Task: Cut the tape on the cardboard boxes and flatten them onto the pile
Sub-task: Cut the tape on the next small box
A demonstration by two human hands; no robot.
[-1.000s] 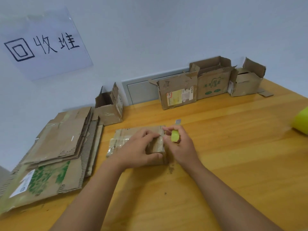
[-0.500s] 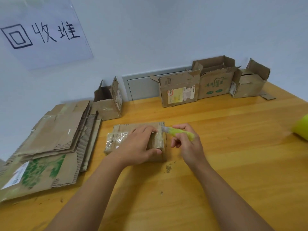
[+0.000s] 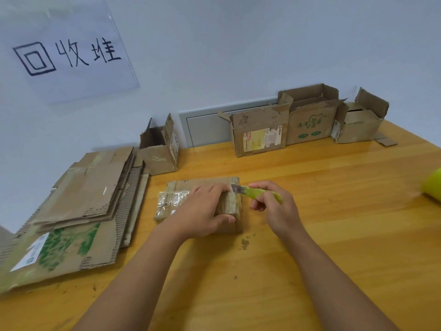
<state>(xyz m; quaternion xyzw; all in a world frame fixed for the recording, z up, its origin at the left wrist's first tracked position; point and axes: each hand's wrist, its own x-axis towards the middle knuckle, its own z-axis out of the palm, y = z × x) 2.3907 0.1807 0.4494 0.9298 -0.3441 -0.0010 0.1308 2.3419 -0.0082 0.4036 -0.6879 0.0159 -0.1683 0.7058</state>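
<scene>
Wooden table (image 3: pixel 334 235), running from near edge to far wall. At far left, pile (image 3: pixel 78 206) of flattened cardboard, lying flat, top sheets plain, bottom sheet green-printed with a white label. On the wall above, paper sign (image 3: pixel 71 53) with black handwriting. Along the far edge, four open boxes: small one (image 3: pixel 158 151) just beside the pile, labelled one (image 3: pixel 260 132) further right, green-printed one (image 3: pixel 312 118) touching it, last one (image 3: pixel 360 120) at far right. At the right edge, part of a lime-yellow object (image 3: pixel 433 185), blurred.

In the middle, taped box (image 3: pixel 181 199), lying low on the table, glossy tape over its left part. Left hand (image 3: pixel 202 209) resting on top, fingers laid fairly straight and close together over the far edge, thumb pressed against the near right corner. Just right of the box, right hand (image 3: pixel 276 206), fingers curled round green knife (image 3: pixel 257 192). Blade out, pointing left, tip at the box's far right corner, by the left fingertips. Near the box, dark crumbs (image 3: pixel 244 243) on the wood.
</scene>
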